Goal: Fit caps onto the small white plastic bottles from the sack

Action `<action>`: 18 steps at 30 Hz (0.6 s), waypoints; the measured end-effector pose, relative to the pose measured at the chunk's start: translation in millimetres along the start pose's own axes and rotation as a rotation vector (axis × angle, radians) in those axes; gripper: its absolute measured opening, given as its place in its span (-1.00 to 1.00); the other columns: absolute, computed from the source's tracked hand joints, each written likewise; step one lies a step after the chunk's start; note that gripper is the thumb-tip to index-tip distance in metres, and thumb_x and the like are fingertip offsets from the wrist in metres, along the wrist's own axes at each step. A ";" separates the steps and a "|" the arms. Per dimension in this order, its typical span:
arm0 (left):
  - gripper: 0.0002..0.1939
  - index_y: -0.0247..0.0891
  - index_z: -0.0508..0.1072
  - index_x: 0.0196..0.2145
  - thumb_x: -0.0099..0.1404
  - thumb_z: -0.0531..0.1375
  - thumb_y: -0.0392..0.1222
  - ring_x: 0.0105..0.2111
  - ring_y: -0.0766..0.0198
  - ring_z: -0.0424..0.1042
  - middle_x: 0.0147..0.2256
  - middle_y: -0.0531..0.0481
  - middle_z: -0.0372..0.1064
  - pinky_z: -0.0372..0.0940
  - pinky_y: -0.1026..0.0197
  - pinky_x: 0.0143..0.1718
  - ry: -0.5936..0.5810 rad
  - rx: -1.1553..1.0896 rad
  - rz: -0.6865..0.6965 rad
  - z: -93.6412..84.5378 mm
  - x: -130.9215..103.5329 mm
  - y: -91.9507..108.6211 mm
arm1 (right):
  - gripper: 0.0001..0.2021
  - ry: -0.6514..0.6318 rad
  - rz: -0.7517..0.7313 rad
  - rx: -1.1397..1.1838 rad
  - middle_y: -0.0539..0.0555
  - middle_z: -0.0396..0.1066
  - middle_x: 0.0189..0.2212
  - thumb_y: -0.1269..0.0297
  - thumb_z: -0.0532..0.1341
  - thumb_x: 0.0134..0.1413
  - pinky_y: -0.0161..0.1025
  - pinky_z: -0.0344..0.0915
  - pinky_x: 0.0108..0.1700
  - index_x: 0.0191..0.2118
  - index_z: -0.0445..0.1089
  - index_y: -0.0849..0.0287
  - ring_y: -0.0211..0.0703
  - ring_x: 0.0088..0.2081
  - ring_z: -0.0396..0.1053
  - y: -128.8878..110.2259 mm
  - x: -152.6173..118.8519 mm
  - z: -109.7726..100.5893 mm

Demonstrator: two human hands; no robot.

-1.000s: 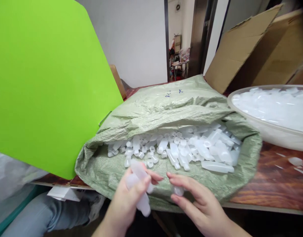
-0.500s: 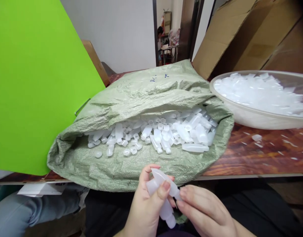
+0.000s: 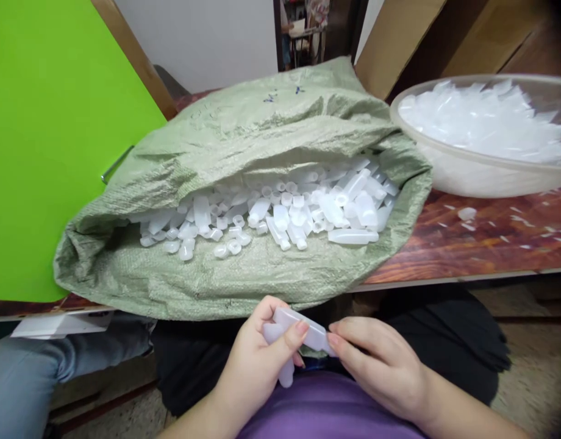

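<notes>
Head view: the left hand point(image 3: 255, 360)'s grip holds a translucent white plastic tube point(image 3: 314, 333), slanting far-left to near-right; the right hand point(image 3: 385, 366) pinches its right end, nearer than the green woven sack point(image 3: 216, 283).

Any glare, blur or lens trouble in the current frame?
Head view: white pieces in the bowl look washed out, edges merging; the sack has a mild sheen along its folds; the upper right corner darkens to black; detail through the doorway is soft; left hand and right hand stay readable.
</notes>
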State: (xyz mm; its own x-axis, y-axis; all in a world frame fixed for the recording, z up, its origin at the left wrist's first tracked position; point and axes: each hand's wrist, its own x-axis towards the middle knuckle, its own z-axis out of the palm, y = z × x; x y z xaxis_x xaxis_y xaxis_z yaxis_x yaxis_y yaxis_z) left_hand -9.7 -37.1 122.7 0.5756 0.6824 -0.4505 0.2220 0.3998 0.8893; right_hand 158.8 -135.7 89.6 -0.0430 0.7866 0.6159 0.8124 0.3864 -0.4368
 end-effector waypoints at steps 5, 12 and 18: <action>-0.60 -0.24 0.24 -0.40 0.10 0.27 0.11 -0.67 0.39 0.28 -0.63 0.09 0.33 0.16 0.42 -0.67 0.009 -0.032 -0.039 6.4 -2.8 -3.2 | -0.82 0.092 -0.354 -0.234 0.02 0.51 -0.32 0.52 0.25 -0.07 -0.30 0.44 -0.19 -0.33 0.45 0.09 -0.24 -0.27 0.44 9.7 -6.7 -6.6; -0.58 -0.23 0.21 -0.46 0.08 0.25 0.16 -0.73 0.37 0.23 -0.70 0.07 0.31 0.03 0.40 -0.70 0.003 -0.177 -0.231 15.2 5.3 -26.2 | -0.85 -0.078 -0.243 -0.175 -0.02 0.49 -0.44 0.46 0.20 0.02 -0.33 0.41 -0.35 -0.31 0.45 0.06 -0.30 -0.43 0.41 21.2 -11.8 -2.4; -0.55 -0.35 0.43 -0.43 0.09 0.21 0.18 -0.72 0.35 0.23 -0.71 -0.01 0.32 0.04 0.35 -0.66 0.008 -0.009 -0.243 14.2 20.0 -47.5 | -0.43 -0.544 0.757 0.458 0.04 0.32 -0.68 -0.06 -0.12 0.20 -0.37 0.23 -0.55 -0.53 0.40 0.24 -0.33 -0.62 0.26 23.4 -30.6 23.6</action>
State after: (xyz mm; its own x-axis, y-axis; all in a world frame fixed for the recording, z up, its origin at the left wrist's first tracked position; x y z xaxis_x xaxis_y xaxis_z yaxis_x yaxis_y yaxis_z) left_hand 2.4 -51.1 72.5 0.5001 0.5699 -0.6521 0.3463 0.5586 0.7537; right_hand 165.4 -139.4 45.1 0.0373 0.9667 -0.2531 0.4424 -0.2431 -0.8632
